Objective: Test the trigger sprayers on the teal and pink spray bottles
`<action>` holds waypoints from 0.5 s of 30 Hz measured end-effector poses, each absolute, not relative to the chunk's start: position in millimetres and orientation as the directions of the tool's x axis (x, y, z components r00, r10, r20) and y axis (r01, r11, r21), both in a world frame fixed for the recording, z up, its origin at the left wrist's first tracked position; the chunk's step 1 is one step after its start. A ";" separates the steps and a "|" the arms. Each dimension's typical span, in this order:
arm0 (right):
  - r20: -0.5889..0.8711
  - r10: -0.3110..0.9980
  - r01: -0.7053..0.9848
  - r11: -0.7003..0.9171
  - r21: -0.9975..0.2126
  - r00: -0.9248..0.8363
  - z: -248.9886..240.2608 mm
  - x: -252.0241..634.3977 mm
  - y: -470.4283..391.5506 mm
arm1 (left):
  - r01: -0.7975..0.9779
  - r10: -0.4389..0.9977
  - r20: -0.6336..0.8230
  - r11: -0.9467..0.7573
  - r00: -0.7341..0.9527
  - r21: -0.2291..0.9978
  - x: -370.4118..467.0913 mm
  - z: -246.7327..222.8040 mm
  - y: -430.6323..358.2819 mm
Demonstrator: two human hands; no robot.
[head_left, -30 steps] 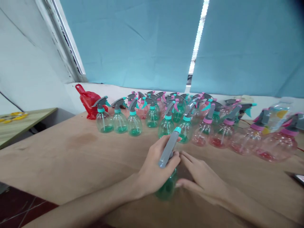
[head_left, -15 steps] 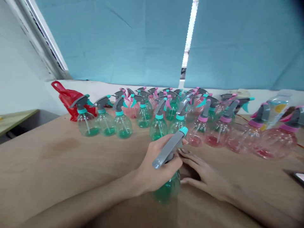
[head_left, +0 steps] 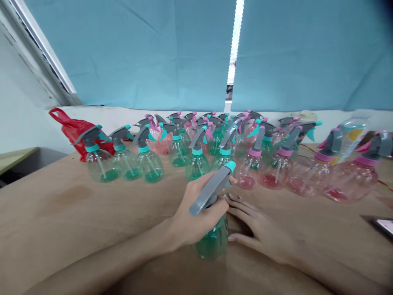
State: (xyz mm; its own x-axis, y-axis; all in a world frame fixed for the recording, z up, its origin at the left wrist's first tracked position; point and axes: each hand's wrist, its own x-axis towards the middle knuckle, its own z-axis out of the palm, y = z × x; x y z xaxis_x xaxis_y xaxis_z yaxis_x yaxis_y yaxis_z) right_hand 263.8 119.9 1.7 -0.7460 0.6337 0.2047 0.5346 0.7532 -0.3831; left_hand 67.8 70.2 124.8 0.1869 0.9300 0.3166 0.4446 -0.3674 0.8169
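A green spray bottle with a grey and teal spray head stands near the front middle of the wooden table. My left hand is wrapped round its neck, just under the grey head. Beside the bottle on the right, my right hand rests with fingers apart, its fingertips close to the bottle and to my left hand. Behind my hands stand several green bottles with teal collars and several pink bottles with pink collars. Some liquid shows at the bottom of many of them.
A red plastic bag lies at the back left. At the back right stands a clear bottle with a yellow mark. A dark-edged device lies at the right edge. Blue cloth hangs behind the table.
The view has shifted slightly, so most things appear further left. My left hand keeps its hold on the green bottle, and my right hand stays beside it.
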 end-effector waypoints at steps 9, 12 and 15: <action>0.201 0.634 0.503 0.736 -0.454 -0.747 6.6 266.1 119.5 | 0.462 0.921 0.333 -0.389 0.201 0.797 66.6 127.7 70.5; 0.176 0.634 0.508 0.730 -0.456 -0.753 9.2 265.9 119.3 | 0.436 0.926 0.309 -0.374 0.216 0.818 65.8 129.3 72.1; 0.161 0.622 0.499 0.734 -0.461 -0.767 10.4 265.3 120.4 | 0.392 0.915 0.334 -0.400 0.226 0.829 64.2 132.8 72.1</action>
State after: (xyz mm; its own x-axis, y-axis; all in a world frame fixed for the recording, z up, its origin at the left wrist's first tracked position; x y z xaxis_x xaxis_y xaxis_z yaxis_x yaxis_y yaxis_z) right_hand 265.3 120.4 10.4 -0.7667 0.6215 0.1610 0.4985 0.7343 -0.4607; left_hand 64.2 72.1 132.8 0.2259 0.9150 0.3344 0.3915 -0.3996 0.8289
